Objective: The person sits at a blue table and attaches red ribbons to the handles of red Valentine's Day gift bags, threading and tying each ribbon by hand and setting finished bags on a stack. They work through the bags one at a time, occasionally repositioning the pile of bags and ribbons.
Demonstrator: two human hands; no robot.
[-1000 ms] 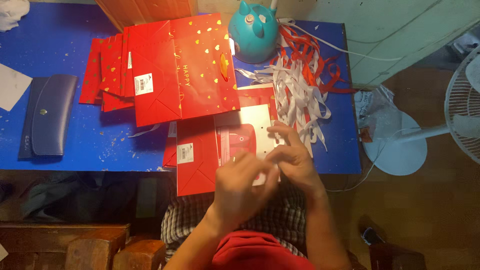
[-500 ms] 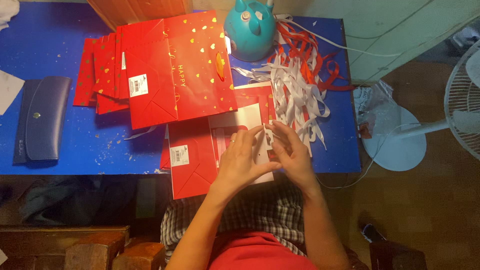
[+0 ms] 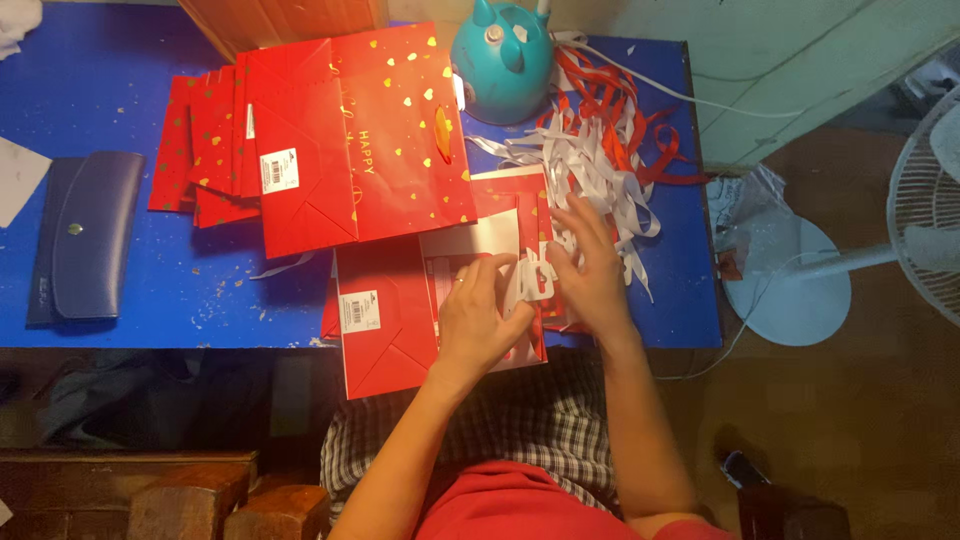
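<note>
From the head camera, two hands meet over one flat red paper bag (image 3: 385, 320) at the near edge of the blue table (image 3: 150, 290). The left hand (image 3: 478, 322) pinches a white ribbon strip (image 3: 530, 280) between thumb and fingers. The right hand (image 3: 590, 275), at 3 o'clock from the left, has curled fingers touching the same strip. At 12 o'clock lies a pile of red bags (image 3: 330, 140); I cannot count them all. One teal round pot (image 3: 502, 55) sits at 1 o'clock beside a heap of white and red ribbons (image 3: 610, 150). One dark blue wallet (image 3: 80, 235) lies at 9 o'clock. One white fan (image 3: 925, 230) stands on the floor at 3 o'clock.
</note>
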